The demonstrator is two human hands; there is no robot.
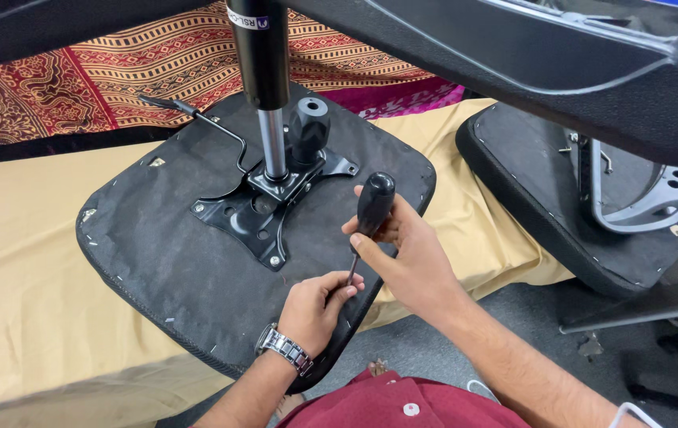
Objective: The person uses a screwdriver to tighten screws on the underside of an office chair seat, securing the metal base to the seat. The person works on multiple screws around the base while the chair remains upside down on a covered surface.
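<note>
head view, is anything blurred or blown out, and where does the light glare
Head view: sharp across the middle, with the black-handled screwdriver and both hands, left hand and right hand, crisp; soft even light, faint shadows; mild sheen on the chrome gas-lift rod; the dark plastic chair part along the top edge looks soft, slightly out of focus.

Furniture workshop: upturned chair seats, gas-lift column, cloth-covered bench.
</note>
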